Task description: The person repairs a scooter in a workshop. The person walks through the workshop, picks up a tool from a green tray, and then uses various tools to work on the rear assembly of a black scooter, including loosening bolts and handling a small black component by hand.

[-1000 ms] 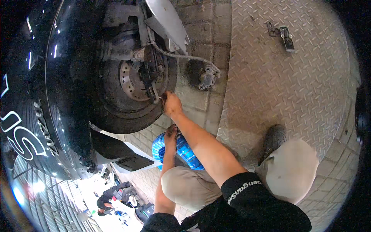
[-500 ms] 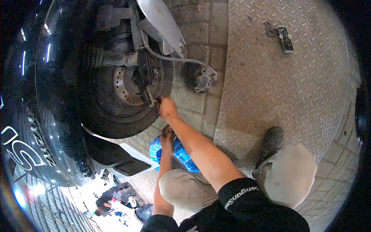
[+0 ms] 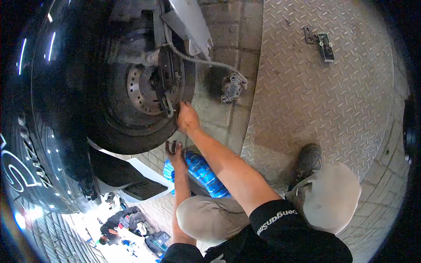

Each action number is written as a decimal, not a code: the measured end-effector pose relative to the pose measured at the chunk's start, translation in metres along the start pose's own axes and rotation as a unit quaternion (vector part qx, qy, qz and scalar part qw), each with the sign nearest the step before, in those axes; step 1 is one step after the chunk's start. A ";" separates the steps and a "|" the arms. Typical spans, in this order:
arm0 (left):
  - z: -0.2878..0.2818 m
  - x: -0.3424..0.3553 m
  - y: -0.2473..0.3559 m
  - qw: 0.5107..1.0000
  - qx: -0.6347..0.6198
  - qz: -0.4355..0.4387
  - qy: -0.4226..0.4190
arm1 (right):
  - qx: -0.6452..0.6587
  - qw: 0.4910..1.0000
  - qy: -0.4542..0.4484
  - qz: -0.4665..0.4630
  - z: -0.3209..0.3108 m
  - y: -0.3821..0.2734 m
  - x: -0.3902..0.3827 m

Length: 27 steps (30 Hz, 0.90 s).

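Note:
A scooter wheel with a dark tyre (image 3: 131, 144) and a perforated brake disc (image 3: 135, 87) is in front of me. My right hand (image 3: 188, 119) is at the tyre's near right edge, fingers curled against it just below the end of a metal arm (image 3: 166, 107); its fingertips are partly hidden. Lower down, my left hand (image 3: 176, 153) holds nothing, its dark-smudged fingers apart near the tyre's bottom edge. Beside the wheel, a brake caliper (image 3: 233, 89) rests on the paving, joined to a grey sheathed hose (image 3: 201, 62).
A blue patterned plastic-covered bundle (image 3: 206, 175) sits under my forearms. On the ridged metal plate (image 3: 298, 101) at right lie a small rectangular part (image 3: 325, 47) and a slotted bracket (image 3: 308, 35). The glossy dark scooter body (image 3: 57, 109) fills the left. A person (image 3: 115, 224) is at lower left.
My left hand has moved up and left off the blue bundle, its fingers spreading. My right hand has shifted slightly up along the tyre's edge. The view has shifted a little.

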<state>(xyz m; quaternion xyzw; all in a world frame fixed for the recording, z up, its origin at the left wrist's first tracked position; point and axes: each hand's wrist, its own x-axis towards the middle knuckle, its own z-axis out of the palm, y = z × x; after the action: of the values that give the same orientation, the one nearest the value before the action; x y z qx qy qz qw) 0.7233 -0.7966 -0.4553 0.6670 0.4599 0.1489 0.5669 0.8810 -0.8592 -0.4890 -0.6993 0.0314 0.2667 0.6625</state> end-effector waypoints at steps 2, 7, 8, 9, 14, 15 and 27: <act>-0.004 0.001 0.002 0.999 -0.025 0.025 0.017 | -0.024 0.999 -0.014 -0.028 0.001 0.004 0.001; -0.009 0.001 0.008 0.997 -0.049 0.061 0.017 | 0.001 0.994 -0.009 -0.111 0.001 0.009 0.004; -0.009 0.001 0.009 0.996 -0.060 0.059 0.017 | 0.002 0.995 -0.011 -0.103 0.000 0.009 0.004; -0.008 0.001 0.011 0.996 -0.073 0.056 0.017 | 0.009 0.993 -0.002 -0.120 0.000 0.009 0.004; 0.000 0.001 0.020 0.994 -0.066 0.092 0.003 | 0.037 0.989 0.036 -0.142 0.001 0.015 0.005; 0.001 0.001 0.022 0.994 -0.067 0.088 0.016 | 0.031 0.988 0.037 -0.146 0.002 0.017 0.007; 0.001 0.023 0.034 0.981 -0.023 0.191 0.032 | -0.097 0.984 -0.029 -0.149 0.007 0.025 0.020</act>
<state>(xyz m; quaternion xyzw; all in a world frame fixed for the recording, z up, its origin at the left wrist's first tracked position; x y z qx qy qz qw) 0.7514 -0.7768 -0.4330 0.7243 0.3388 0.2860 0.5281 0.8863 -0.8491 -0.5200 -0.7492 -0.1188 0.1866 0.6243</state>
